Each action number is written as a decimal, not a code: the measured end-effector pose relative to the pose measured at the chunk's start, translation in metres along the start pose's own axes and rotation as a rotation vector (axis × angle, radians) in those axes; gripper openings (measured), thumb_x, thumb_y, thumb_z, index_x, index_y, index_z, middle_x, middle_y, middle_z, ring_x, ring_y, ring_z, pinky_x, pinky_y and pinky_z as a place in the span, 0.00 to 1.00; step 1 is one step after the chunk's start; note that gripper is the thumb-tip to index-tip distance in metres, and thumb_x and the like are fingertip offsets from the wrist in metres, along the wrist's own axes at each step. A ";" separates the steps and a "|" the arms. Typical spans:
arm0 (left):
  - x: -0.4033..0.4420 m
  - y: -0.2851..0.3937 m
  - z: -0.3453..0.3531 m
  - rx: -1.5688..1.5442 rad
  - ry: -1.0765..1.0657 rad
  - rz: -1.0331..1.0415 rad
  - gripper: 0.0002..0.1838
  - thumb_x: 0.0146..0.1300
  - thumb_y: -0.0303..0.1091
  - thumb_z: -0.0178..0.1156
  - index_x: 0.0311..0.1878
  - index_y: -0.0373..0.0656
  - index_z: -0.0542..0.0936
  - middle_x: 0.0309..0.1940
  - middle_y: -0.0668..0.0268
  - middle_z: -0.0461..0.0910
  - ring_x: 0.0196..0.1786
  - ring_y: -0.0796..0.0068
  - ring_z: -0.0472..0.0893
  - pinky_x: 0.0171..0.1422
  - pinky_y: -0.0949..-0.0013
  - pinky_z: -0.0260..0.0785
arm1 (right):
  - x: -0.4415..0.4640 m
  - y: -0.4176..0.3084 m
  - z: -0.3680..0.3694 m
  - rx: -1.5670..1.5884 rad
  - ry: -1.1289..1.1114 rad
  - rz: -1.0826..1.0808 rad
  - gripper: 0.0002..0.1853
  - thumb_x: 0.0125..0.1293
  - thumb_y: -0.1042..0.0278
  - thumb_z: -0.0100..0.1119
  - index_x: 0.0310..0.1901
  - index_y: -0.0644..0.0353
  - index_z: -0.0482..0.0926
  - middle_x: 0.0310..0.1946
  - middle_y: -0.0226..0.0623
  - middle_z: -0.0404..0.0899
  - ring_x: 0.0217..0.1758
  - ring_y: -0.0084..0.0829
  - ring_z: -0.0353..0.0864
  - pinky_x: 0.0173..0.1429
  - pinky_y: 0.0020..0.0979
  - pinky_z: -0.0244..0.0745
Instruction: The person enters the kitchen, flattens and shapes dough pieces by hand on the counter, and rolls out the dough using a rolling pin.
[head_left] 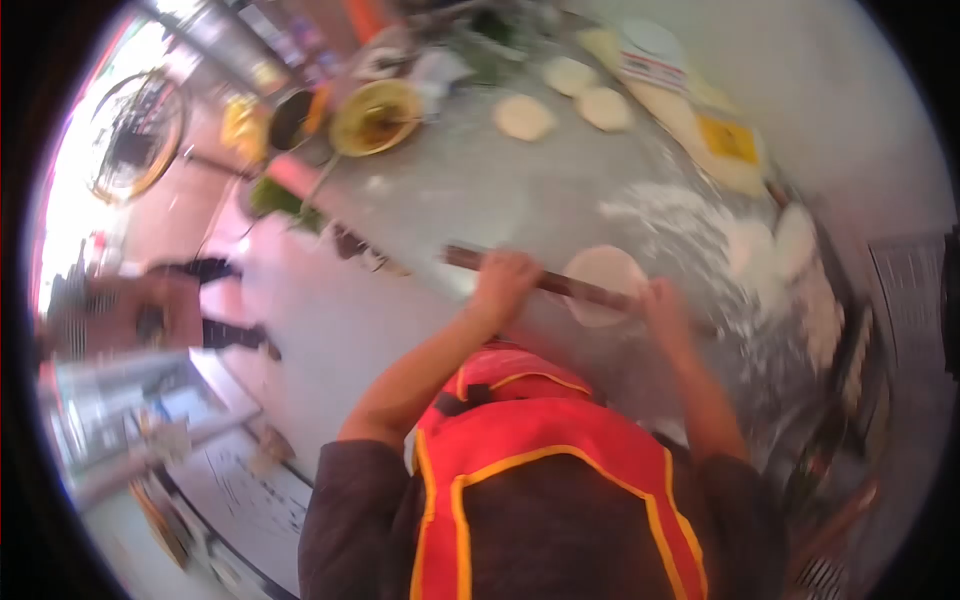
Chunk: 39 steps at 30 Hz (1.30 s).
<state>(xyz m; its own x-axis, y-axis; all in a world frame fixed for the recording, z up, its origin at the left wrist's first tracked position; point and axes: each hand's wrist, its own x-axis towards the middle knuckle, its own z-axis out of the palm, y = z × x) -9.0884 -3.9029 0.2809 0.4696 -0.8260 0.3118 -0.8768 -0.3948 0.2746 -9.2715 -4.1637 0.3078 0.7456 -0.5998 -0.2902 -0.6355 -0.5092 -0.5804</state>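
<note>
A dark wooden rolling pin lies across a flat, round sheet of dough on the metal worktop. My left hand is closed round the pin, left of the dough, and the pin's end sticks out past it. At the dough's right edge my right hand grips the pin near its other end; its fingers are slightly blurred. Three pale dough rounds lie at the back of the worktop, apart from my hands.
Loose flour is spread on the right. A yellow bowl with dark contents stands at the back left. A bag with a yellow label lies along the wall. Beyond the worktop's left edge, a person is on the floor area.
</note>
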 end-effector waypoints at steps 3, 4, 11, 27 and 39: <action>-0.001 -0.003 -0.003 0.009 -0.111 -0.067 0.21 0.54 0.34 0.62 0.53 0.48 0.76 0.53 0.62 0.76 0.61 0.63 0.72 0.72 0.49 0.52 | -0.051 0.049 0.014 -0.335 0.345 -0.344 0.23 0.65 0.61 0.56 0.59 0.63 0.71 0.53 0.51 0.75 0.57 0.52 0.72 0.63 0.49 0.64; -0.002 0.002 0.001 -0.020 -0.086 -0.095 0.24 0.54 0.35 0.62 0.57 0.46 0.74 0.56 0.61 0.74 0.64 0.62 0.70 0.73 0.49 0.50 | -0.063 0.043 0.014 -0.362 0.295 -0.241 0.26 0.66 0.63 0.54 0.64 0.62 0.68 0.62 0.48 0.69 0.67 0.50 0.64 0.71 0.54 0.52; 0.097 -0.021 0.027 0.162 -0.146 -0.065 0.29 0.65 0.47 0.54 0.66 0.42 0.68 0.68 0.57 0.65 0.72 0.57 0.61 0.74 0.43 0.46 | 0.034 0.031 0.001 -0.560 0.450 -0.111 0.28 0.70 0.58 0.48 0.68 0.61 0.62 0.69 0.45 0.62 0.73 0.48 0.57 0.74 0.53 0.48; 0.081 -0.048 0.031 0.021 -0.192 -0.011 0.27 0.64 0.41 0.57 0.63 0.36 0.69 0.65 0.51 0.68 0.68 0.54 0.66 0.73 0.50 0.55 | -0.002 0.035 0.000 -0.526 0.373 -0.145 0.26 0.71 0.59 0.47 0.66 0.63 0.64 0.69 0.51 0.61 0.73 0.49 0.57 0.75 0.54 0.46; 0.043 -0.021 0.010 0.102 -0.170 -0.074 0.34 0.63 0.48 0.56 0.69 0.42 0.65 0.72 0.56 0.59 0.75 0.57 0.56 0.74 0.39 0.43 | -0.023 0.030 0.014 -0.556 0.349 -0.062 0.29 0.72 0.58 0.45 0.71 0.60 0.58 0.72 0.43 0.58 0.76 0.43 0.53 0.76 0.54 0.44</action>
<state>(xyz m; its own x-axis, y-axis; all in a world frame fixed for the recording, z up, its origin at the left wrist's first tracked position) -9.0506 -3.9337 0.2794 0.5163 -0.8459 0.1337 -0.8506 -0.4885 0.1945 -9.3052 -4.1565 0.2868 0.7347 -0.6766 0.0490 -0.6722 -0.7359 -0.0814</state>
